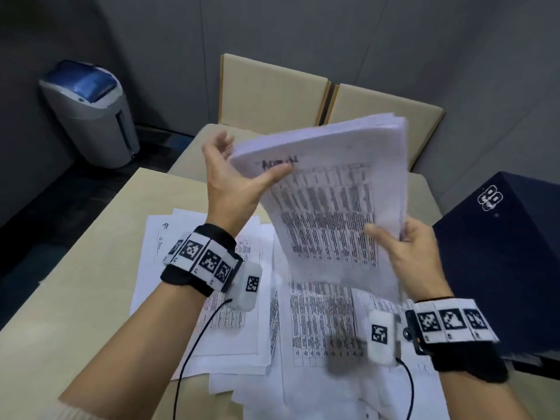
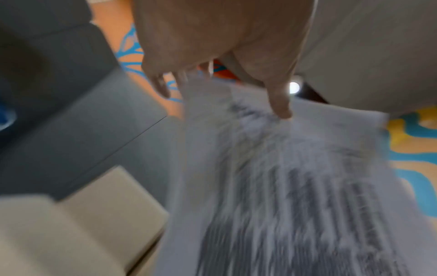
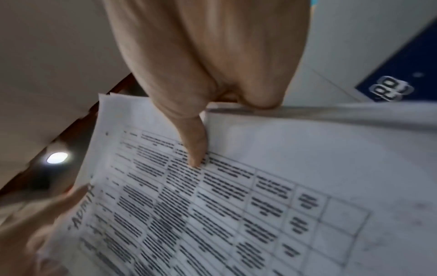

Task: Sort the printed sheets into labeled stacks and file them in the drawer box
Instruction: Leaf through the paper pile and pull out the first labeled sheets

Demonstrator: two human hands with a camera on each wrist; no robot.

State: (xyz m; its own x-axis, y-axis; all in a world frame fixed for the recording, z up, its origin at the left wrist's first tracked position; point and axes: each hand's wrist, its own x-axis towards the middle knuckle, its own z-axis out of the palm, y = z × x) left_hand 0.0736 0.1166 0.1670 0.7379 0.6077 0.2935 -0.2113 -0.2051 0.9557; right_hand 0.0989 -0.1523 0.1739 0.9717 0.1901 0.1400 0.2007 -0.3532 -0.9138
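Note:
A thick stack of printed sheets (image 1: 333,192) is raised above the table, its top page a table of text with a handwritten label near the upper left corner. My left hand (image 1: 236,183) grips that corner, thumb (image 2: 281,104) on the face and fingers behind. My right hand (image 1: 403,244) pinches the lower right edge, thumb (image 3: 196,145) pressed on the printed rows (image 3: 236,205). The left wrist view shows the stack (image 2: 295,186) blurred. Loose printed sheets (image 1: 318,313) lie spread on the table beneath, one with a handwritten mark (image 1: 165,226).
A dark blue box (image 1: 500,253) stands at the right of the beige table (image 1: 91,253). Two cardboard boxes (image 1: 272,92) sit behind the table against the grey wall. A grey and blue shredder bin (image 1: 91,110) stands on the floor at the back left.

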